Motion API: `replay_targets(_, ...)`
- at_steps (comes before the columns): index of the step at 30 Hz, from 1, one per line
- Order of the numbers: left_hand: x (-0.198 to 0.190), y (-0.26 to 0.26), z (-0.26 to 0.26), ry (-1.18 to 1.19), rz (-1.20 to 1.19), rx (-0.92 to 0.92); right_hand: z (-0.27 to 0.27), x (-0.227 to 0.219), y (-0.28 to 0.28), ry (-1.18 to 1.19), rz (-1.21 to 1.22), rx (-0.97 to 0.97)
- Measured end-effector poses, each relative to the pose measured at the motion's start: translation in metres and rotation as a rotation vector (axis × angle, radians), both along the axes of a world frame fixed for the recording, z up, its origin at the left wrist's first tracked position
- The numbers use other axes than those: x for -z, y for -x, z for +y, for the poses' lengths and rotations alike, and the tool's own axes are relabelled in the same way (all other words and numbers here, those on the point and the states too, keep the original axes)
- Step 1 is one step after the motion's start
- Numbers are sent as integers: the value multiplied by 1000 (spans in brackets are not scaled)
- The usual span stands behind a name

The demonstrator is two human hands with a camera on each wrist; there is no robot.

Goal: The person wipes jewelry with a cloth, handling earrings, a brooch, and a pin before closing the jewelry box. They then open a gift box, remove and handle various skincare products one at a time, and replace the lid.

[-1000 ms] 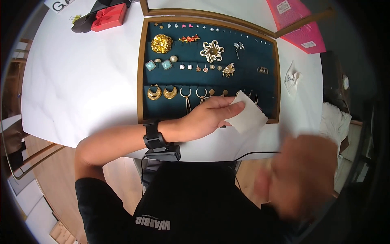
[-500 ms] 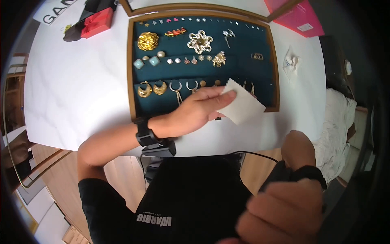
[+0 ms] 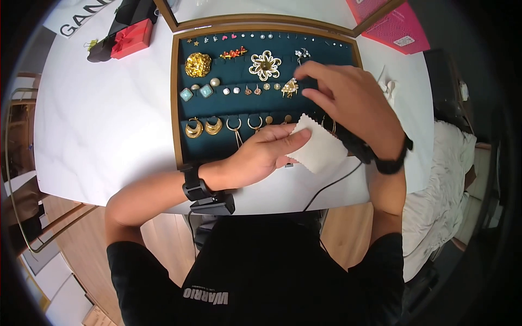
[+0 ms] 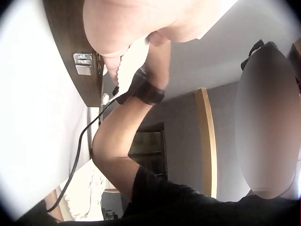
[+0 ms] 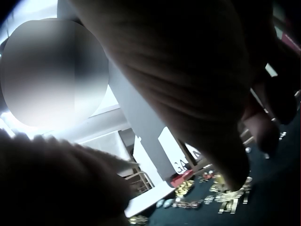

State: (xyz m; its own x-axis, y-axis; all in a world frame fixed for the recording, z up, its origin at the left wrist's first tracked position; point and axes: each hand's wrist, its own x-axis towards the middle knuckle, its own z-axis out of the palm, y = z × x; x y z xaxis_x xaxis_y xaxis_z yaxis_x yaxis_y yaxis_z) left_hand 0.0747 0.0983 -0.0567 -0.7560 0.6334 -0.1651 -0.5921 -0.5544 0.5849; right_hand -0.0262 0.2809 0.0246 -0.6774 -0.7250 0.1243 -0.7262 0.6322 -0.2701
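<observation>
The left hand [image 3: 266, 150] pinches a cream cloth with zigzag edges [image 3: 319, 148] between thumb and fingers, over the front edge of the jewelry case [image 3: 176, 108]. The cloth [image 4: 130, 66] also shows in the left wrist view. Above the case's right half, the right hand [image 3: 353, 98] has thumb and forefinger spread apart, with nothing visible between them. Near those fingertips are a gold jewelled brooch [image 3: 290, 87] and a silver flower brooch [image 3: 302, 53]. A white openwork flower brooch [image 3: 265, 66] lies further left.
The case's glass lid stands raised behind it. A red box [image 3: 132, 39] lies at the back left, a pink package [image 3: 399, 30] at the back right. A small white pouch [image 3: 387, 87] sits right of the case. A black cable [image 3: 331, 185] crosses the table's front edge.
The right hand has come up from near the body to above the right half of the case. The left hand still pinches the cloth in nearly the same place.
</observation>
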Motion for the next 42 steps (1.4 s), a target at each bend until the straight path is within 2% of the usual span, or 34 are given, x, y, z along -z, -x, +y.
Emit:
replay_targets(2,1,1,0,25,-9,-9,2,23,16,40,39,-2)
replay_targets(4,-1,0,0,12,-8,-9,0,37,25,144,-42,-83)
replay_targets(8,1,0,-1,19,-29,5,-1,35,30,53,-207,-65)
replay_targets(19,3,0,0,17,-12,5,-3,38,35,180,-509,55)
replay_targets(29,0,-1,-2,49,-12,5,-2,39,33,149,-416,8)
replay_targets(31,3,-1,-1,49,-8,6,-2,39,31,147,-330,-79)
replay_targets(41,3,0,0,6,22,14,-25,44,21,205,-122,-74)
replay_targets(42,2,0,0,11,22,12,-27,39,19,123,-146,-42)
